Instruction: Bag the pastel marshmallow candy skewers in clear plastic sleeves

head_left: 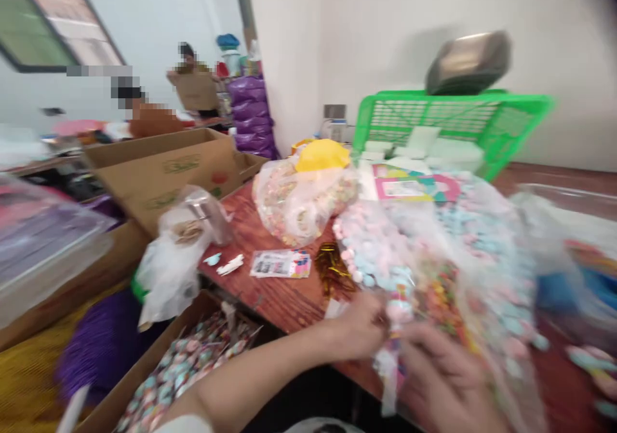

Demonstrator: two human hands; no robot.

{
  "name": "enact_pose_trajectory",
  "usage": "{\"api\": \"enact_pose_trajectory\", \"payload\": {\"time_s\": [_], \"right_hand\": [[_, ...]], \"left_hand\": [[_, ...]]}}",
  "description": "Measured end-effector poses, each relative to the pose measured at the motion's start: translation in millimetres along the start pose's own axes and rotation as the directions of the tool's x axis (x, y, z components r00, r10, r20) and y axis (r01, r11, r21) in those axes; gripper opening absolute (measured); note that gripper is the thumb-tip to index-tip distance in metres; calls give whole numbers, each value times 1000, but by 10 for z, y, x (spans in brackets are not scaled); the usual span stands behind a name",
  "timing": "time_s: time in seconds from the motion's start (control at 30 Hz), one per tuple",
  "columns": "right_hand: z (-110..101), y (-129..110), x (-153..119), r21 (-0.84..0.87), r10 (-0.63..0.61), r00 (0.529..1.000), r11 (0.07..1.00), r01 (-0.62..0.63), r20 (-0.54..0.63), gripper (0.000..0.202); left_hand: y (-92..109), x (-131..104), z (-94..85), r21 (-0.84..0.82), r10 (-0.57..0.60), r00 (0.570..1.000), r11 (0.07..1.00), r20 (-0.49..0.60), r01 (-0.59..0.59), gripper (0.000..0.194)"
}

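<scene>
Both hands are pinching a small clear packet [399,308] over the near part of a reddish wooden table [279,298], the left hand [361,327] at its left and the right hand [450,372] at its right; the fingertips are blurring. Just beyond, shiny gold strips [332,269] are lying between printed cards [280,264] on the left and bagged pink-and-blue pieces [376,240] on the right. A green plastic basket [525,115] is standing far right.
</scene>
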State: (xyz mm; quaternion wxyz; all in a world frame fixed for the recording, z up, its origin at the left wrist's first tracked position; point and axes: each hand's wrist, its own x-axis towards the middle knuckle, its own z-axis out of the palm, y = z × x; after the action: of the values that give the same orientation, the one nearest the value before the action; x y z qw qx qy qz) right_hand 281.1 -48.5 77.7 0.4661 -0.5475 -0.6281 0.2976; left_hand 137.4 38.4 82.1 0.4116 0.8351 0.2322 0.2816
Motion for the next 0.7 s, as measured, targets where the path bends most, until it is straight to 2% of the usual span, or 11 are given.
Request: {"api": "enact_pose_trajectory", "payload": {"time_s": [0.03,0.1,0.17,0.23,0.27,0.33,0.4,0.43,0.53,0.63,0.7], "right_hand": [[115,21,-26,72,74,995,994,-79,67,25],[270,95,-43,265,210,970,935,-237,126,32],[290,143,-41,399,248,966,880,-258,78,35],[218,112,-39,449,226,974,871,-200,-6,33],[176,71,-38,444,196,980,882,-159,-39,30],[138,-19,-39,358,86,993,932,-53,-79,25],[199,-62,-63,152,-108,989,981,123,-105,20],[268,-54,-88,26,-226,969,973,229,-105,19],[561,44,-204,-161,-400,915,907,388,-50,22],[810,128,-263,57,-122,991,991,119,46,19],[866,125,-236,208,17,990,977,-46,141,19]], "left_hand": [[-11,21,-62,-208,-70,995,977,-74,53,40],[19,36,-195,-469,-90,984,883,-153,8,37],[68,1,-271,-473,-12,972,875,-234,-104,37],[89,-76,-243,-502,-64,954,859,-293,-96,48],[85,-121,-197,-582,-151,953,812,-264,-33,52],[58,-215,-86,-772,-311,949,615,-51,160,51],[35,-311,-18,-828,-335,928,465,165,315,53],[33,-363,-14,-817,-326,921,457,212,350,54],[52,-535,-106,-672,-349,922,644,166,365,51],[17,-699,-251,-411,-394,917,828,59,382,45],[-71,-822,-335,-230,-359,933,908,8,351,42]]}}
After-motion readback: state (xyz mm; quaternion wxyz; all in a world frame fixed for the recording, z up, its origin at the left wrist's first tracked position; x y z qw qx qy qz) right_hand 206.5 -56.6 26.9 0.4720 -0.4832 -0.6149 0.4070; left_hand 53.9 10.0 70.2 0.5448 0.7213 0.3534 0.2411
